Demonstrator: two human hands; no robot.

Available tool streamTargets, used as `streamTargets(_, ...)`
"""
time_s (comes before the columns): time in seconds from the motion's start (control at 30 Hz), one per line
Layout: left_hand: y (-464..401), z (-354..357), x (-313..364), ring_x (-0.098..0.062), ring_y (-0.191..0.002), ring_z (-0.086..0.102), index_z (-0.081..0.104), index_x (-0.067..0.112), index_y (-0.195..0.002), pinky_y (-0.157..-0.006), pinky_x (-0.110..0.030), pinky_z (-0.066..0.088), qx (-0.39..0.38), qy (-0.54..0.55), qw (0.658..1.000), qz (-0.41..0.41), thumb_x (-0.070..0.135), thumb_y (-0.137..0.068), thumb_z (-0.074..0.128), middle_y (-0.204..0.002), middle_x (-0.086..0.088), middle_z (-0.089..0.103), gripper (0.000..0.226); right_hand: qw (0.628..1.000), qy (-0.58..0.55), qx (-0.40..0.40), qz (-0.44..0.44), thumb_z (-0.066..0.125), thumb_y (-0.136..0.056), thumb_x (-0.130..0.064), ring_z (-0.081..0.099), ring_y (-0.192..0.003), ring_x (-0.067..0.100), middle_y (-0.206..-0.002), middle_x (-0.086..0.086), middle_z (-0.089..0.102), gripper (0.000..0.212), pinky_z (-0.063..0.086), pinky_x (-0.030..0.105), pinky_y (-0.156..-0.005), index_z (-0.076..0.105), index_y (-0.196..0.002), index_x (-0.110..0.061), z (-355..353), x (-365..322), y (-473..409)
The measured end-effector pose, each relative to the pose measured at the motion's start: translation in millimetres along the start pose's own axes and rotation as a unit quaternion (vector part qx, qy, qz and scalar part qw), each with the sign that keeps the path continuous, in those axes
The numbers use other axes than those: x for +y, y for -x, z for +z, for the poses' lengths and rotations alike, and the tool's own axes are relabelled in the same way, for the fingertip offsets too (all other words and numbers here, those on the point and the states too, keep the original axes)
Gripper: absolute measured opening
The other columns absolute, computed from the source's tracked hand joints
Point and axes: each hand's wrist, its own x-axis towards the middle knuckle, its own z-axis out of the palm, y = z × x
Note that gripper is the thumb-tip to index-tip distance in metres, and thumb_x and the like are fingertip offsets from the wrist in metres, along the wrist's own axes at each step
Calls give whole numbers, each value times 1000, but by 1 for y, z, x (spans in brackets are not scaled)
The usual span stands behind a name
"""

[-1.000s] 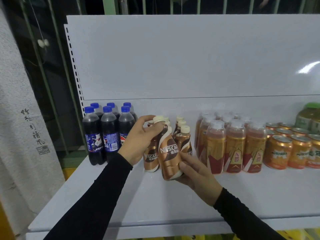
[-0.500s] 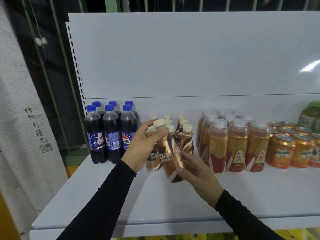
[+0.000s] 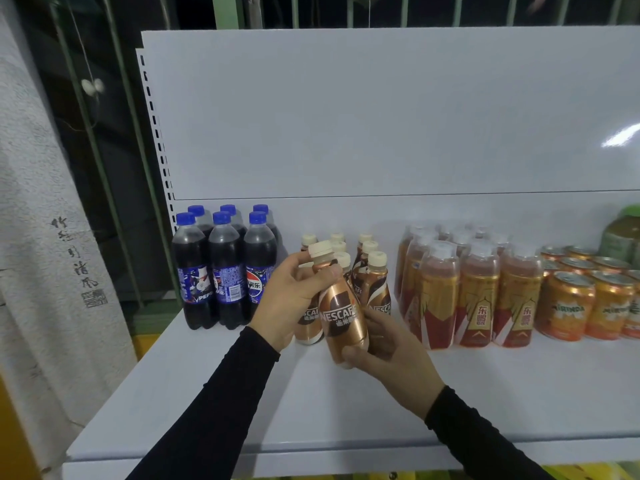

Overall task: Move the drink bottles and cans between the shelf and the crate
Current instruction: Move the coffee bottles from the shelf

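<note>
A copper-brown Nescafe bottle [image 3: 343, 317] with a cream cap is held tilted just above the white shelf [image 3: 311, 410], in front of several more Nescafe bottles [image 3: 377, 285]. My left hand [image 3: 294, 299] grips its neck and shoulder below the cap. My right hand [image 3: 388, 355] cups and grips its base from below and the right. Both arms wear black sleeves.
Several blue-capped Pepsi bottles [image 3: 225, 268] stand at the shelf's left end. Orange-and-red bottles [image 3: 478, 292] and orange Mirinda cans [image 3: 568, 306] fill the right side, with a green-capped bottle [image 3: 623, 237] behind. A white back panel [image 3: 381, 116] rises behind the shelf.
The held Nescafe bottle has been turned in both hands so its label faces me, staying at the front of the Nescafe group. The view has shifted slightly.
</note>
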Motion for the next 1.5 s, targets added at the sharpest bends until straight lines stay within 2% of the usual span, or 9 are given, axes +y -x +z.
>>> streamTargets(0.17, 0, -3, -1, -20, -86, 74, 62, 14, -124, -78, -37, 56, -15, 32, 999, -36, 16, -91, 70, -96, -6, 77, 34, 996, -81, -42, 14, 70, -72, -56, 65, -113, 14, -123, -4, 69, 75, 56, 33, -93, 51, -138, -24, -4, 1, 0)
streamTargets(0.37, 2, 1, -4, -20, -83, 75, 61, 13, -120, -77, -38, 59, 19, 36, 999, -12, 14, -86, 76, -92, -4, 78, 37, 999, 24, -44, -4, 67, -68, -76, 63, -110, 5, -124, -13, 64, 86, 56, 31, -94, 51, -138, -29, 1, 1, -1)
streamTargets(0.5, 2, 5, -4, -16, -81, 75, 61, 15, -115, -73, -33, 58, 30, 21, 999, 3, 14, -83, 79, -86, -1, 78, 37, 999, 44, -10, -21, 74, -65, -65, 64, -103, 4, -116, -14, 67, 74, 54, 21, -86, 57, -130, -32, 1, 1, -3)
streamTargets(0.77, -1, -1, -2, -17, -87, 73, 66, 14, -121, -78, -33, 57, -19, 24, 999, -39, 23, -89, 74, -97, -4, 76, 34, 995, -77, -70, 3, 67, -77, -51, 63, -118, 16, -129, -2, 65, 75, 54, 32, -95, 47, -143, -21, -5, 7, -4)
streamTargets(1.0, -4, 4, -3, -18, -80, 74, 63, 9, -117, -77, -35, 61, 42, 44, 998, -14, 14, -82, 81, -84, -1, 77, 40, 999, 45, -21, -12, 70, -67, -70, 63, -108, 2, -123, -16, 63, 82, 55, 21, -89, 50, -137, -34, 2, 4, -7)
streamTargets(1.13, -7, 1, -3, -25, -92, 74, 65, 16, -117, -89, -46, 58, 23, 4, 1000, -14, 24, -77, 83, -95, -6, 76, 44, 1000, -27, -3, 2, 80, -74, -48, 68, -104, 8, -115, -8, 71, 70, 57, 28, -89, 55, -134, -22, -1, 2, -9)
streamTargets(1.33, -9, -8, 1, -19, -82, 74, 65, 17, -118, -77, -38, 61, -32, 42, 998, -45, 17, -91, 70, -97, -7, 76, 28, 989, -132, -41, 49, 54, -98, -20, 69, -101, 4, -102, -16, 72, 34, 56, 22, -79, 50, -131, -24, -3, -3, -9)
streamTargets(1.4, -9, -8, 1, -17, -77, 74, 64, 14, -116, -70, -34, 61, -17, 34, 999, -34, 13, -89, 71, -89, -4, 77, 28, 991, -114, -49, 51, 56, -98, -34, 67, -108, 6, -112, -13, 70, 39, 57, 26, -86, 49, -135, -25, -3, -2, -9)
streamTargets(1.5, -10, -5, 0, -15, -75, 74, 64, 13, -116, -65, -29, 59, 1, 27, 999, -21, 12, -86, 75, -86, -2, 77, 32, 998, 8, -59, 12, 64, -79, -65, 63, -111, 4, -121, -14, 65, 67, 55, 30, -94, 49, -136, -33, 0, -2, -10)
